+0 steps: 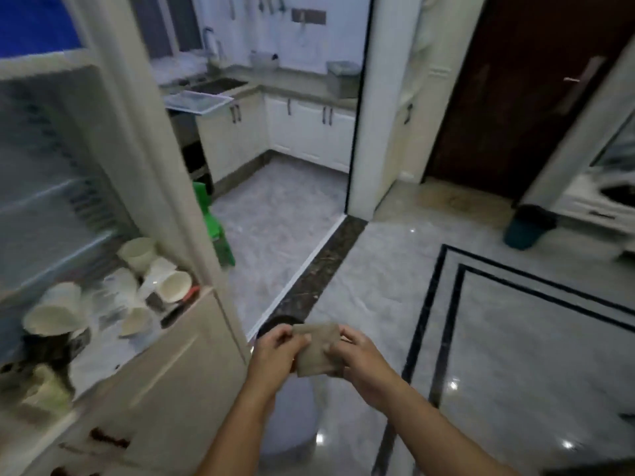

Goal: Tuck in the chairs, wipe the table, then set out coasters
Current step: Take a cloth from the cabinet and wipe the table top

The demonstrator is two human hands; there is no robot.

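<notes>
Both hands pinch a tan square cloth [318, 352] at chest height above the floor: the left hand [278, 348] holds its left edge, the right hand [357, 355] its right edge. White bowls [173, 286] sit on the left shelf. Farther off stands a green chair [213, 223], then the kitchen worktop [302, 92].

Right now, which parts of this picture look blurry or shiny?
Head view: white bowls at left are smeared by blur; the tan cloth pinched by left hand and right hand is sharper; glare spots dot the glossy floor.
</notes>
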